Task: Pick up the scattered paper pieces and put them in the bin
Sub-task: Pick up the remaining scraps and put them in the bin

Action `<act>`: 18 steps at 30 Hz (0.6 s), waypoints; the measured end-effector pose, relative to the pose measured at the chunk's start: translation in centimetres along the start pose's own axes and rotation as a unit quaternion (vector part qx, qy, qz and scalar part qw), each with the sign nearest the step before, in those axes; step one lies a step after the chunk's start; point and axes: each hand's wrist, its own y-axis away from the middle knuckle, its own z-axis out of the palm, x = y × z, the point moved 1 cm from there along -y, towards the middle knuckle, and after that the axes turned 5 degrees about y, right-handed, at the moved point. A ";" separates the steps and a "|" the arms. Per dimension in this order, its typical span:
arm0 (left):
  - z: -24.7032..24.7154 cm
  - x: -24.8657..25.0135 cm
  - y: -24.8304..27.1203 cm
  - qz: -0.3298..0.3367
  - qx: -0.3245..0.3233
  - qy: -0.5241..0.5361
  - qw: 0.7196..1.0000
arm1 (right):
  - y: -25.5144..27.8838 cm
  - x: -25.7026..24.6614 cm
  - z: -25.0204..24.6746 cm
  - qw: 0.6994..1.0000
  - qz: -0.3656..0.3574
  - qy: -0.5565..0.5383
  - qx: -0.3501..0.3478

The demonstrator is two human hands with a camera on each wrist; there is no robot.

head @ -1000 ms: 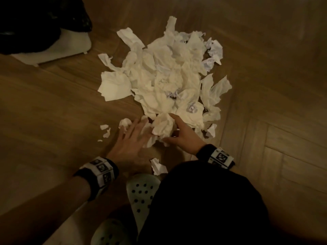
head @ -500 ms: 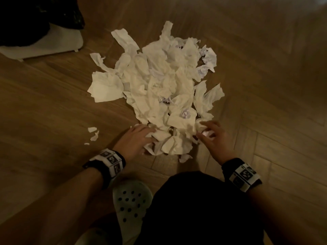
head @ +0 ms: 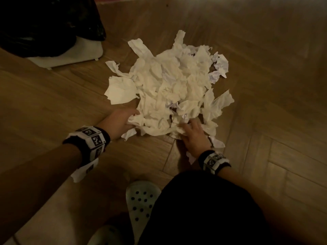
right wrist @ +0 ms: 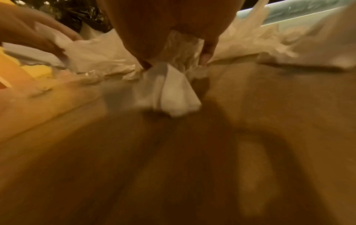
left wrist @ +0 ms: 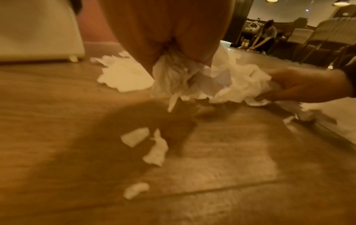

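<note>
Head view: a big heap of paper pieces (head: 173, 89) is seen on the wooden floor (head: 265, 85), in front of the person. The left hand (head: 122, 121) is placed at the heap's near left edge, and its grip is closed round a bunch of paper, as shown in the left wrist view. The right hand (head: 194, 137) is placed at the near right edge, and a wad of paper is pinched in its grip. A few small scraps (left wrist: 156, 150) are left on the floor apart from the heap. The bin (head: 70, 52), white with a black bag (head: 44, 23), is set to the far left of the heap. Bare floor is seen to the right and left.
</note>
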 end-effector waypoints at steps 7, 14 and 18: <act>-8.2 3.6 2.5 -0.077 0.096 0.006 0.992 | -7.9 -8.6 -8.9 0.972 -0.103 -0.023 -0.210; -16.0 8.6 5.5 -0.096 0.223 0.204 0.948 | -12.4 -21.8 -22.7 0.950 -0.223 -0.018 -0.219; -17.7 9.9 7.2 -0.124 0.254 0.487 0.827 | -12.0 -28.8 -24.9 0.952 -0.211 -0.128 -0.183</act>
